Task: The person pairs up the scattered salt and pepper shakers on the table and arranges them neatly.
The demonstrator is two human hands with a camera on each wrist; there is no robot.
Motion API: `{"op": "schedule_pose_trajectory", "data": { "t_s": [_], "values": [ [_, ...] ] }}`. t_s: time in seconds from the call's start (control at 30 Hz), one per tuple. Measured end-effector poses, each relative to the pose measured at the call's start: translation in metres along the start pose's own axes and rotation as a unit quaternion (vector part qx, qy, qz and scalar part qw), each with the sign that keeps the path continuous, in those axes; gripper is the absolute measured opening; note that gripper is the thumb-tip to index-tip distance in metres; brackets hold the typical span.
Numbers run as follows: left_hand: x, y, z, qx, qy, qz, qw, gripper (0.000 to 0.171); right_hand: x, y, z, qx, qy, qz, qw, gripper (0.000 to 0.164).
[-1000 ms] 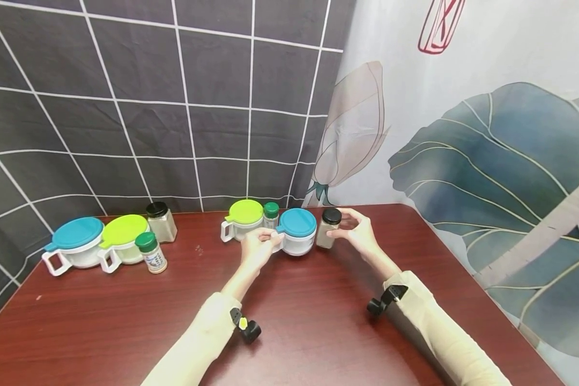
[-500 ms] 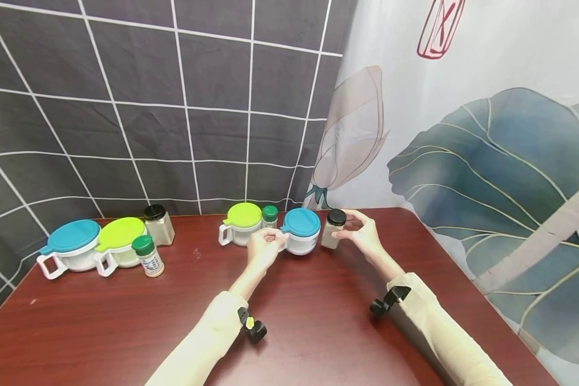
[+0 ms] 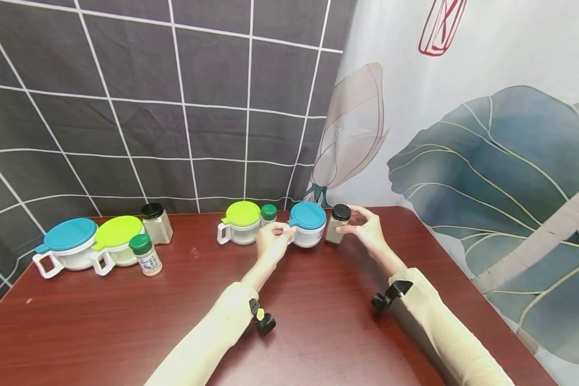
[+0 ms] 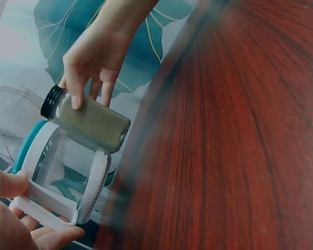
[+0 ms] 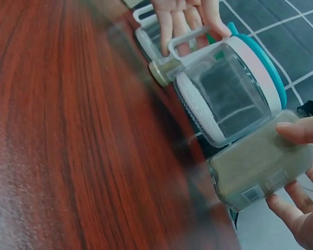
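In the head view my left hand (image 3: 272,245) holds the handle of a clear seasoning jar with a blue lid (image 3: 307,215). The left wrist view shows thumb and fingers around its white handle (image 4: 52,200). My right hand (image 3: 370,231) grips a square spice bottle (image 3: 336,230) with a black cap, thumb on one side and fingers on the other. Powder of a greenish-beige colour fills that bottle (image 5: 263,164), which stands right against the blue-lidded jar. Just left of them are a green-capped shaker (image 3: 268,213), partly hidden, and a green-lidded seasoning jar (image 3: 242,215).
At the left of the red-brown table (image 3: 173,321) stand a blue-lidded jar (image 3: 71,236), a green-lidded jar (image 3: 119,235), a green-capped shaker (image 3: 146,254) and a black-capped bottle (image 3: 157,223). A dark grid-patterned curtain (image 3: 212,134) hangs behind; a leaf-print one (image 3: 487,161) is at right.
Both hands have shifted a little to the right, and the held blue-lidded jar and black-capped spice bottle have moved right with them, away from the green-capped shaker.
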State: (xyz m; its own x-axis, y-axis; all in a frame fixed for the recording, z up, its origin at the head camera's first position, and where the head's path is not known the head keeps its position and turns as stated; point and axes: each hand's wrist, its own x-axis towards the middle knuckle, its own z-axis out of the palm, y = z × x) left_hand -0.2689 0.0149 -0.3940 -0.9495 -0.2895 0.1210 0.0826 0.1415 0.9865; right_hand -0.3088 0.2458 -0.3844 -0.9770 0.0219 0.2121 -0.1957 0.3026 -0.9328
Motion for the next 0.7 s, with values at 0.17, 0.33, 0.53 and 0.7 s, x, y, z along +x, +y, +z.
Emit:
{"op": "schedule_pose_trajectory", "data": {
  "t_s": [0.17,0.33,0.53,0.7],
  "values": [
    [0.003,0.000,0.006,0.022,0.004,-0.001,0.9997,0.017,0.005,0.003,-0.001,-0.003,0.005,0.000,1.000,0.059],
    [0.006,-0.002,0.010,0.046,0.014,0.008,0.9988,0.018,0.008,0.006,-0.003,-0.007,0.009,0.010,1.000,0.060],
    [0.009,-0.004,0.015,0.052,0.022,0.010,0.9984,0.017,0.010,0.006,-0.004,-0.003,0.013,0.016,1.000,0.060],
    [0.012,-0.006,0.018,0.057,0.028,0.009,0.9980,0.017,0.014,0.008,-0.005,-0.009,0.011,0.017,1.000,0.060]
  ]
}}
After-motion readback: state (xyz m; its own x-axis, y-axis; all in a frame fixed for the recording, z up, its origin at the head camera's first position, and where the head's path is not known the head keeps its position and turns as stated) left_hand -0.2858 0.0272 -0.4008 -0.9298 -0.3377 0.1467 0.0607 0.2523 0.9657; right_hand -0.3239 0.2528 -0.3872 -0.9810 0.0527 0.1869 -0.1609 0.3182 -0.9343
